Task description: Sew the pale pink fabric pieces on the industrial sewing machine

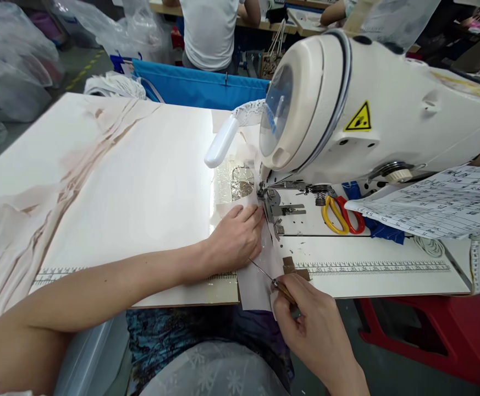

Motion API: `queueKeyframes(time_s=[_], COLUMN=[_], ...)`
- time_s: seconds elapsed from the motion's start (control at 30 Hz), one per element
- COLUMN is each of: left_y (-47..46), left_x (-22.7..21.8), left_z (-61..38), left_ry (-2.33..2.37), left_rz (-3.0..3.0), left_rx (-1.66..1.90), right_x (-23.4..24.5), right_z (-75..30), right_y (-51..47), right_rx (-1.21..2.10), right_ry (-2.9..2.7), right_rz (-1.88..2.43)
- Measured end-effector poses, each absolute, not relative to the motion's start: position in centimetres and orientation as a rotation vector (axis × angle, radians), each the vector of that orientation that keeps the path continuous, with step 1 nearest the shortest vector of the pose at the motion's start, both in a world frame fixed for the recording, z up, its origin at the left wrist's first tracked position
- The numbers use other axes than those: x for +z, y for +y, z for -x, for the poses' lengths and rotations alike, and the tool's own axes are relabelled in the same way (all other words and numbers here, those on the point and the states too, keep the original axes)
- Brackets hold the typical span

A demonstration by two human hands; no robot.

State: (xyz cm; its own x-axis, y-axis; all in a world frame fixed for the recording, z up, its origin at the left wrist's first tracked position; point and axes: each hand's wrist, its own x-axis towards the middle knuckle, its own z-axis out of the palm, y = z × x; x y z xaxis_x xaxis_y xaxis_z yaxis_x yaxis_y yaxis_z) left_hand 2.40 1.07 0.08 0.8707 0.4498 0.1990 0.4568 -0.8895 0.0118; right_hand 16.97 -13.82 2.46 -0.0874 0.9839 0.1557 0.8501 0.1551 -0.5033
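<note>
My left hand [236,234] lies on a strip of pale pink fabric [258,286], its fingers bent and pressed together against the cloth, just in front of the sewing machine's [305,104] presser foot [261,191]. In my right hand [312,324] is an awl [284,291] with a wooden handle and a thin metal shaft. The shaft slants up and left, its tip close to the heel of my left hand. The fabric runs from the foot down over the table's front edge; its part under my left fingers is hidden.
Bunched pink fabric [70,187] spreads over the left of the white table [157,165]. Right of the needle are scissors [342,214], a paper sheet [437,201] and a tape measure [475,264]. Beyond are a blue cloth bin [202,82] and a seated person [209,33]; a red stool [462,335] stands below.
</note>
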Motion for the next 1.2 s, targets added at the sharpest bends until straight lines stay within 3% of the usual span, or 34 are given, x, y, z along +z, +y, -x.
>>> queueKeyframes(time_s=[0.43, 0.8, 1.2], left_y=[2.2, 3.3, 1.0], left_x=[0.4, 0.8, -0.4], left_z=[-2.3, -1.8, -2.4], left_ry=[-0.882, -0.832, -0.763], left_rz=[2.982, 2.925, 2.998], left_rx=[-0.292, -0.270, -0.406], right_x=[2.0, 2.3, 2.2], right_z=[-16.6, -15.6, -16.2], right_y=[-12.2, -12.2, -13.7], right_rx=[0.319, 0.800, 0.656], right_ry=[-1.911, -1.545, -1.660], right_rz=[1.782, 1.708, 1.759])
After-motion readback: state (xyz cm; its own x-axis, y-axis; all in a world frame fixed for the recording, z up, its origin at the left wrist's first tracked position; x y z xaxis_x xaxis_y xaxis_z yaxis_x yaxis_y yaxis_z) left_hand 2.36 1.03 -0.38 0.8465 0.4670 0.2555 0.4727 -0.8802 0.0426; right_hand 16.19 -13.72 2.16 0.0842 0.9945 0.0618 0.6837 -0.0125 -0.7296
